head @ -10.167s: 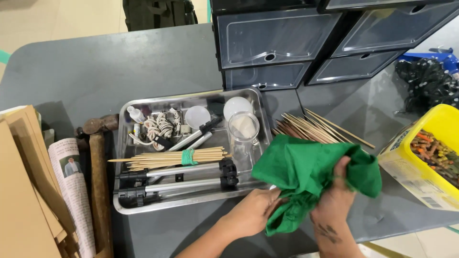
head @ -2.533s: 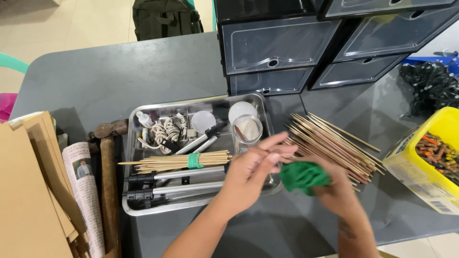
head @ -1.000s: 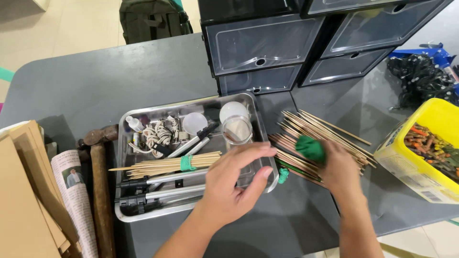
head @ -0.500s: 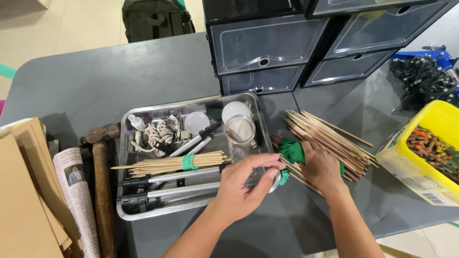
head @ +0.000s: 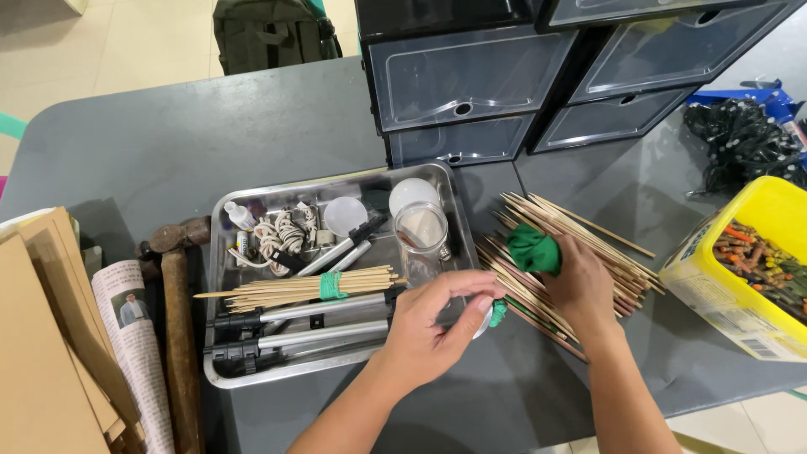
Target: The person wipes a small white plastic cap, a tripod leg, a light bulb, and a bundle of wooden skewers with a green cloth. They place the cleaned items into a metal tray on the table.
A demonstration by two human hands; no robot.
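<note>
My right hand (head: 580,286) presses a bunched green cloth (head: 531,249) onto a loose pile of thin wooden sticks (head: 561,250) on the grey table, to the right of a metal tray (head: 252,378). A green end of the cloth (head: 498,313) pokes out near my left thumb. My left hand (head: 433,324) hovers over the tray's right edge, fingers curled, pinching at that green end beside the sticks. Inside the tray lie a tied bundle of sticks (head: 307,288), a clear cup (head: 420,229), white lids, cord and metal rods.
Dark stacked drawer boxes (head: 504,76) stand at the back. At the right edge sits a yellow tub (head: 740,311) of small coloured pieces. A hammer (head: 176,303), a rolled paper (head: 130,336) and cardboard (head: 42,353) lie at the left. Black netting (head: 740,143) sits far right.
The green cloth was spread wide, then balled up small. My right hand has carried it onto the loose sticks and moved left along them; my left hand came to the tray's right edge.
</note>
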